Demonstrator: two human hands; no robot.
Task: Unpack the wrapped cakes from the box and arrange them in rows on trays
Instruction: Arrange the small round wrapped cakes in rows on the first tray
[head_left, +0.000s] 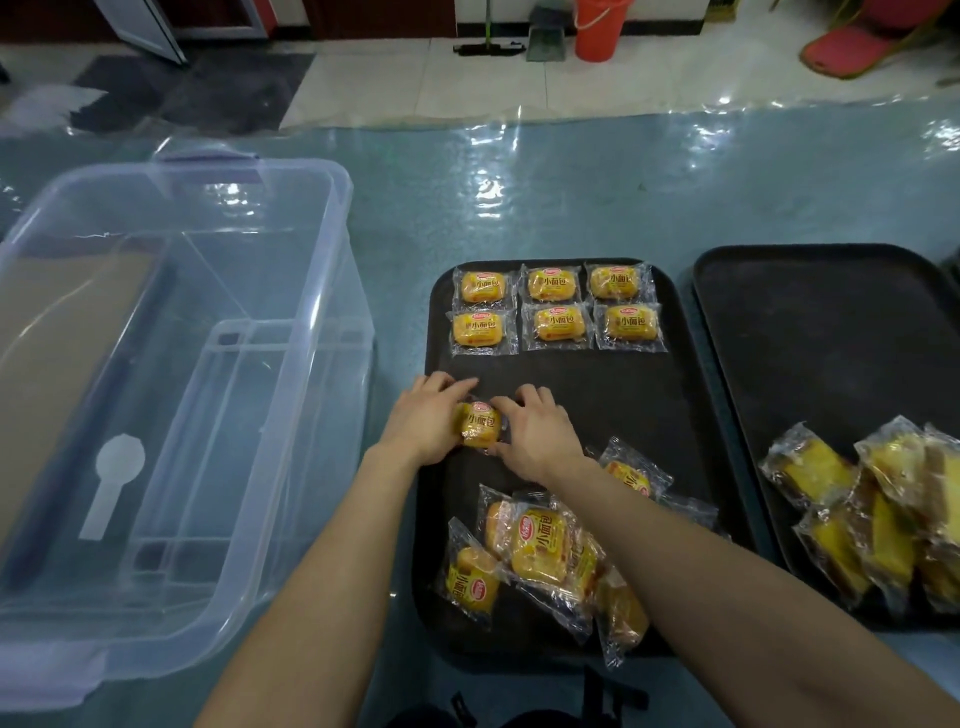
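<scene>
One wrapped yellow cake (480, 423) sits on the left part of the black tray (613, 405), below two neat rows of three cakes (556, 307). My left hand (423, 415) holds its left side and my right hand (535, 431) pinches its right side. A loose heap of wrapped cakes (545, 553) lies at the tray's near end, partly under my right forearm. The clear plastic box (171, 395) stands to the left with no cakes inside.
A second black tray (831, 338) lies to the right, with a pile of clear-wrapped yellow cake slices (872, 509) at its near end. The table has a glossy blue-green plastic cover. An orange bucket (600, 28) and a mop stand on the floor beyond.
</scene>
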